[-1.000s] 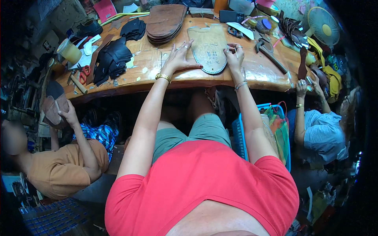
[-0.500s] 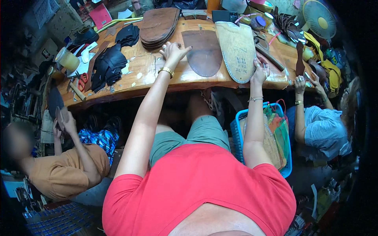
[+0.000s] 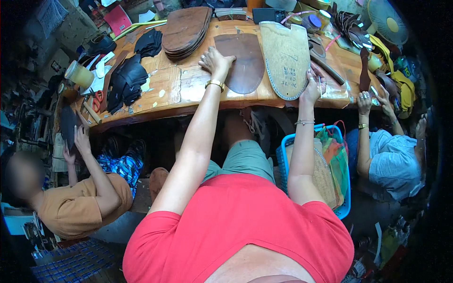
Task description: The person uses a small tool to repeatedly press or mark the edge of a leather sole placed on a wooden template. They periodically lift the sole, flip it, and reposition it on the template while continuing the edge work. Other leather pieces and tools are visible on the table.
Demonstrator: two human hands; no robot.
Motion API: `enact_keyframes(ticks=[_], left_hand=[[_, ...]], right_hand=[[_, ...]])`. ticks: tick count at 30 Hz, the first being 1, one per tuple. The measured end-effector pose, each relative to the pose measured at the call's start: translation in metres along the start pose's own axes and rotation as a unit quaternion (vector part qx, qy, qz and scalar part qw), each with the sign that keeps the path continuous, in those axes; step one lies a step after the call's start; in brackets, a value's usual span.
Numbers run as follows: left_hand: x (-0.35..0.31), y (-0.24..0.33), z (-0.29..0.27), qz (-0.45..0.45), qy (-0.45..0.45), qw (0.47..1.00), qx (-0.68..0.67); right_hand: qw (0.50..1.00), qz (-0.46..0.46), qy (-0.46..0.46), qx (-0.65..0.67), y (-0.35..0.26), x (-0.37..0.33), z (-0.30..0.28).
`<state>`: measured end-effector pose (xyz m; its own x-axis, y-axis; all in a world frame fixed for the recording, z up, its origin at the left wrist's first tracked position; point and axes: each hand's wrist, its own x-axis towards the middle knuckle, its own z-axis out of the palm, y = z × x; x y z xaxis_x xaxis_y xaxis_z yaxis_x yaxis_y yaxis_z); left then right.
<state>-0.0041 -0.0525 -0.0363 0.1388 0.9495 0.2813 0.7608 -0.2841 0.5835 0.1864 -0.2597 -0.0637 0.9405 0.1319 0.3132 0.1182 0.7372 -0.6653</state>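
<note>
Ok, nearest first: red top (image 3: 240,221) and green shorts (image 3: 247,160) on the wearer. Blue basket (image 3: 281,156) sits by the right thigh, under the right forearm; inside it, a pale board piece (image 3: 322,167) with a dotted edge and an orange-green mesh bag (image 3: 337,162).

Left flank: co-worker in a tan shirt (image 3: 75,207) has both hands on a dark flat piece (image 3: 70,125). Right flank: co-worker in a blue-grey shirt (image 3: 395,162), hands up at the bench edge.

Wooden bench (image 3: 188,100) next. Right hand (image 3: 310,91) grasps the lower right edge of the pale template (image 3: 286,61); a thin shiny item shows by its fingers, too small to identify. Template has its rounded end toward the wearer, dark marks on its face, small holes along the border. Can't tell if it rests fully on the wood.

Left hand (image 3: 216,62) is over the left edge of the brown leather panel (image 3: 244,63), fingers curled, thumb out across it. Can't tell whether it pinches anything. Panel lies flat just left of the template.

Red scissors (image 3: 97,100) and a wood-handled hammer (image 3: 91,113) at bench left, black leather pieces (image 3: 126,81) beside them. Dark-handled tool (image 3: 330,70) right of the template.

Farther back: brown leather stack (image 3: 187,30), purple-lidded jar (image 3: 312,22), fan (image 3: 388,22) at far right.
</note>
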Motion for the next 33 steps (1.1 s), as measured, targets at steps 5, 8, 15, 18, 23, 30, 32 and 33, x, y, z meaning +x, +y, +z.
enact_keyframes(ticks=[5, 8, 15, 18, 23, 30, 32, 33], left_hand=[[0.005, 0.005, -0.012, -0.009, -0.092, 0.995, -0.021], [0.012, 0.002, -0.014, -0.029, -0.094, 0.995, -0.034], [0.012, 0.000, 0.014, 0.008, -0.056, 0.972, -0.230], [0.037, -0.003, 0.018, 0.137, -0.037, 0.887, -0.440], [0.118, 0.008, -0.068, 0.326, 0.107, 0.886, -0.313], [0.248, -0.059, -0.098, 0.231, -0.043, 0.879, -0.415], [0.276, -0.082, -0.076, 0.235, -0.053, 0.895, -0.375], [0.276, -0.087, -0.070, 0.210, -0.045, 0.908, -0.361]], right_hand=[[0.996, -0.041, -0.041, -0.071, 0.007, 0.002, -0.010], [0.993, -0.032, -0.064, -0.096, 0.006, 0.000, -0.006], [0.986, -0.051, -0.095, -0.127, 0.013, 0.004, -0.013], [0.988, -0.022, -0.090, -0.122, 0.009, -0.001, -0.006], [0.985, -0.017, -0.105, -0.139, 0.002, -0.003, -0.004], [0.961, -0.031, -0.143, -0.234, -0.001, -0.005, 0.005], [0.961, -0.025, -0.144, -0.236, 0.001, -0.004, 0.003], [0.959, -0.022, -0.144, -0.242, 0.001, -0.003, 0.003]])
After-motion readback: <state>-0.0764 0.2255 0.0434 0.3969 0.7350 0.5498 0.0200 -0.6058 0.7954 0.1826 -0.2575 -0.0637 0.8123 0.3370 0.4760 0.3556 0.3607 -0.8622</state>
